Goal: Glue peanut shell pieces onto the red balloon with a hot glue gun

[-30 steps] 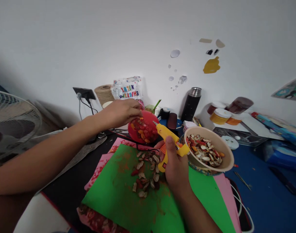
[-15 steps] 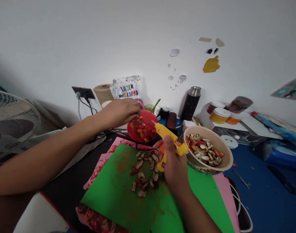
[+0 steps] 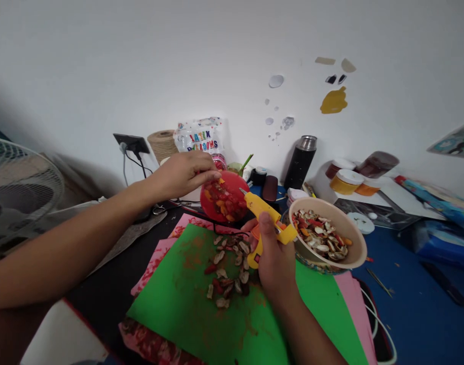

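Note:
My left hand [image 3: 186,173] pinches the upper edge of a red balloon [image 3: 221,199] that has coloured shell pieces stuck to its face. My right hand [image 3: 274,257] is closed round a yellow glue gun [image 3: 264,218], whose nozzle points at the balloon's right side and almost touches it. Below the balloon a heap of loose shell pieces [image 3: 228,268] lies on a green sheet [image 3: 186,299]. A beige bowl [image 3: 351,242] full of mixed shell pieces stands just right of the glue gun.
Pink sheets [image 3: 158,258] lie under the green one. Along the wall stand a twine spool [image 3: 161,143], a latex balloons bag [image 3: 199,137], a black flask [image 3: 301,161] and paint jars [image 3: 346,181]. A fan [image 3: 19,187] is at the left. White cables [image 3: 380,324] run at the right.
Hardly anything has moved. My left hand has shifted slightly on the balloon's top edge, and the glue gun stays pointed at the balloon.

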A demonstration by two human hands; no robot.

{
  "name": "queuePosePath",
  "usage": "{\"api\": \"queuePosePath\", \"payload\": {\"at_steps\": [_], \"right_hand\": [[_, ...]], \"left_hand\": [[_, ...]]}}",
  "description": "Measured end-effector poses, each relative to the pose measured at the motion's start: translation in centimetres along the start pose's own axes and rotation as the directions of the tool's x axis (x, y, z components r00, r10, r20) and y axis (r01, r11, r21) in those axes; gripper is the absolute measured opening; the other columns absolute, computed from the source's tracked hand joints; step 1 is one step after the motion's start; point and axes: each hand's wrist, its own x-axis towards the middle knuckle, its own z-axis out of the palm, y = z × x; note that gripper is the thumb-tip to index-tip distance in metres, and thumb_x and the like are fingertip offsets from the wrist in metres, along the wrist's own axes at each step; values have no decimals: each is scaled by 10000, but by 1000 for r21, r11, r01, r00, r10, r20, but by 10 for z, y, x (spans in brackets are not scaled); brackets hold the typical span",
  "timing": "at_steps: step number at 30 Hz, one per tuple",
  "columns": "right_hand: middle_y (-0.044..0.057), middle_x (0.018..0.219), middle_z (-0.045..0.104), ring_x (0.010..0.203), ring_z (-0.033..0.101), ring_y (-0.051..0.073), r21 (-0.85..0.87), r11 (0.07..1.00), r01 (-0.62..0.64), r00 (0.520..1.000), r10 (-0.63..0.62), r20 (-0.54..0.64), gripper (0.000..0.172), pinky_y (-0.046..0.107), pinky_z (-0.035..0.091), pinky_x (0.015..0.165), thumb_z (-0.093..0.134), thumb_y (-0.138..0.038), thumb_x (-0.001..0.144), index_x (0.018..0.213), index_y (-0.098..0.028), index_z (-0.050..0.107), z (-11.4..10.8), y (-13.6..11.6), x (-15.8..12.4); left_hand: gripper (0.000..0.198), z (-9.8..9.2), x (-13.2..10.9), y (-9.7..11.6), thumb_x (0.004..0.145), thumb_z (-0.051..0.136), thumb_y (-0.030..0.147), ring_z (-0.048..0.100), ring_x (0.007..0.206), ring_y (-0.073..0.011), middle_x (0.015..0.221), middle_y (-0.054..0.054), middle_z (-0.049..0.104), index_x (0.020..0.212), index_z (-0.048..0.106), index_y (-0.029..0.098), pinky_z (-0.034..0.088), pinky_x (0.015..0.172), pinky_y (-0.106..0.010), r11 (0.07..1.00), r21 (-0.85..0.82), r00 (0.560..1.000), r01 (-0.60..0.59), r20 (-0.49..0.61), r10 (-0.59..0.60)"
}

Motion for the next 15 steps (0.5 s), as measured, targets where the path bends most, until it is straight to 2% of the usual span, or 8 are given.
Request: {"api": "queuePosePath", "payload": {"at_steps": [3,5,7,8,9,11,13,15], "right_hand": [[-53,552,449,499,439,121,0,1000,5,1000,-5,-4,817,252,353,472,738,-1009,797,682,-200,745,0,-1,1],[-49,550,463,504,456,124,7,1000,20,1000,-20,-16,794,253,358,476,770,-988,789,675,-202,740,-1,-5,2],[-37,558,497,515,486,131,8,999,52,998,-51,-32,779,256,372,482,777,-971,799,668,-205,733,-2,-9,3],[-33,560,510,514,491,131,5,998,69,997,-68,-42,781,259,373,481,763,-974,811,668,-207,730,-4,-10,4],[-30,561,522,510,495,131,0,997,83,995,-83,-52,788,261,373,481,743,-982,823,670,-209,728,-5,-12,5],[-26,556,541,505,498,130,-5,995,95,992,-95,-81,804,263,371,484,700,-998,843,684,-211,730,-7,-13,7],[-23,556,562,512,508,131,2,996,92,990,-91,-112,807,264,378,496,682,-1001,855,706,-210,741,-9,-12,9],[-26,556,567,516,504,130,19,996,87,988,-84,-127,796,265,378,500,686,-990,863,723,-209,753,-9,-10,10]], "left_hand": [[367,0,-4,1,1145,574,429,751,985,-253,1026,-91,826,1002,832,211,547,918,-371,1000,5,1000,-9,-27,9],[307,0,-10,7,1130,625,430,734,926,-242,999,-76,817,1050,823,211,548,861,-362,1000,-3,989,24,-143,-24],[229,1,-20,18,1092,727,429,693,827,-216,960,-50,794,1085,797,211,531,773,-341,996,-42,957,78,-277,-87],[206,2,-26,24,1064,784,420,678,796,-205,949,-39,787,1077,780,214,524,744,-332,993,-76,944,92,-311,-112],[173,5,-33,32,1059,803,390,679,785,-197,941,-30,786,1054,765,222,520,730,-323,989,-112,944,96,-304,-126],[122,14,-46,47,1079,769,314,704,764,-179,924,-16,799,987,749,237,517,698,-295,984,-175,974,22,-219,-60],[134,30,-57,60,1104,714,254,752,799,-173,920,-18,816,978,758,236,536,725,-269,972,-219,995,-82,-80,66],[171,50,-64,69,1133,674,252,770,834,-184,930,-39,819,999,777,224,539,752,-269,975,-174,987,-135,61,148]]}}
